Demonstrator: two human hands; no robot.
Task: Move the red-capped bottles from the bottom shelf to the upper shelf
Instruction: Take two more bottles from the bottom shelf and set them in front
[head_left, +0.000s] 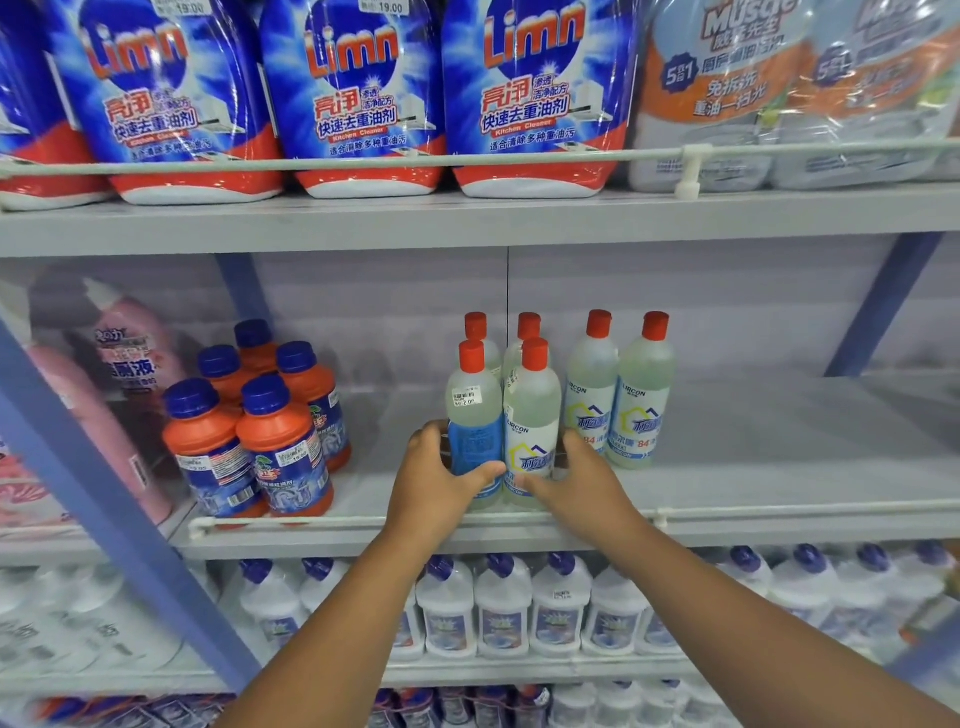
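The red-capped bottles (558, 400) were judged to be light, rigid plastic, smooth enough to slip and, being tall and narrow, apt to topple if nudged high up; a hold low on the body, across the label, was judged the safest. Six were seen, standing upright in a tight cluster on the middle shelf (779, 525), well to the right of the orange bottles with blue caps (249, 441). Each was slender, of translucent plastic filled with pale liquid, topped by a small red cap and wrapped at its lower half in a white or blue label. The two front bottles were clasped together: the front left bottle (474, 431) was gripped by the left hand (436, 483), its fingers curled behind the bottle and its thumb laid across the blue label, while the front right bottle (532, 431) was held by the right hand (582, 480), the thumb pressed low on its label and the fingers wrapped round the far side, their tips hidden.
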